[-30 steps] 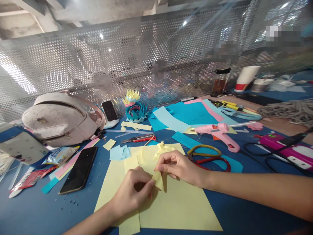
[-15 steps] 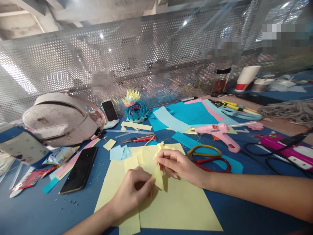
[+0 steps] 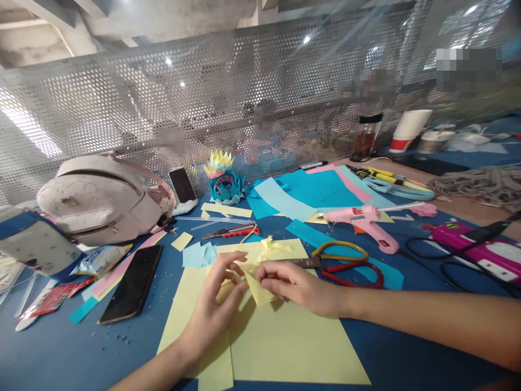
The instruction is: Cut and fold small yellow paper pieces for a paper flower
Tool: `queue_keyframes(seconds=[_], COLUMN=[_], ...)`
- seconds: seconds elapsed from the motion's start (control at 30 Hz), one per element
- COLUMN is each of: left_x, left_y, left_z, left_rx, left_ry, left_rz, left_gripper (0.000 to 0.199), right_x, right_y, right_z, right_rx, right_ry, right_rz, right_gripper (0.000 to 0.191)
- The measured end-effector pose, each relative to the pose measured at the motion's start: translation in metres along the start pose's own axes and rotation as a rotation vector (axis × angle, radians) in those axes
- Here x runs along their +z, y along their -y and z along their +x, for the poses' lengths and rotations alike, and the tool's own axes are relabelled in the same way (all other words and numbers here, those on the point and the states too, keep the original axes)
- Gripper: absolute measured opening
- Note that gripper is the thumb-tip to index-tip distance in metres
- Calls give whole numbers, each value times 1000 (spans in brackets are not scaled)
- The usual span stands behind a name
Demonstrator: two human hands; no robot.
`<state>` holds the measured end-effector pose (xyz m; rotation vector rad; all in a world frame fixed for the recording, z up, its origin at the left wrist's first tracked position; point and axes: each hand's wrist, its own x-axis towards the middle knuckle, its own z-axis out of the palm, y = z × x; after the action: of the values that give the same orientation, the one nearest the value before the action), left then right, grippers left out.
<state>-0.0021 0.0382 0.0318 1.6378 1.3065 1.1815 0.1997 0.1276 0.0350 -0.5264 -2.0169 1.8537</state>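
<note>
My right hand point(image 3: 295, 285) pinches a small folded piece of yellow paper point(image 3: 257, 289) between thumb and curled fingers. Just to its left is my left hand point(image 3: 220, 304), its thumb and fingers apart; whether the thumb tip touches the folded paper I cannot tell. Both hands are over large pale yellow sheets point(image 3: 297, 347) lying on the blue table. Behind the right hand lies a small yellow folded-paper shape point(image 3: 271, 246). Scissors point(image 3: 345, 258) with one yellow and one red handle loop rest beside that hand, their blades partly hidden.
Left stand a pink backpack point(image 3: 97, 201) and a dark phone point(image 3: 132, 282). A paper lotus point(image 3: 225, 182), a red utility knife point(image 3: 234, 232) and light blue paper pieces point(image 3: 198, 254) lie ahead. Right are a pink glue gun point(image 3: 366, 220), a magenta power strip point(image 3: 476, 247) and black cables.
My left hand has let go of the folded paper's lower tip and opened, rising slightly leftward. My right hand has moved down a little, and the folded paper has turned and tilted.
</note>
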Motion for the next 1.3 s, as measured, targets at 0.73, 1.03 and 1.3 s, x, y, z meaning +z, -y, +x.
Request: queue_keyframes(seconds=[0.73, 1.03, 1.3], left_x=[3, 9, 7], left_y=[2, 3, -1], left_z=[5, 4, 2], left_rx=[-121, -230, -206], left_ry=[3, 79, 111], left_rz=[-210, -377, -431], left_gripper=[22, 25, 28], right_x=[0, 0, -1], right_y=[-5, 0, -1], right_z=[0, -1, -1], right_rx=[-9, 6, -60], right_ry=[-62, -68, -111], right_rz=[8, -33, -122], right_gripper=[41, 39, 33])
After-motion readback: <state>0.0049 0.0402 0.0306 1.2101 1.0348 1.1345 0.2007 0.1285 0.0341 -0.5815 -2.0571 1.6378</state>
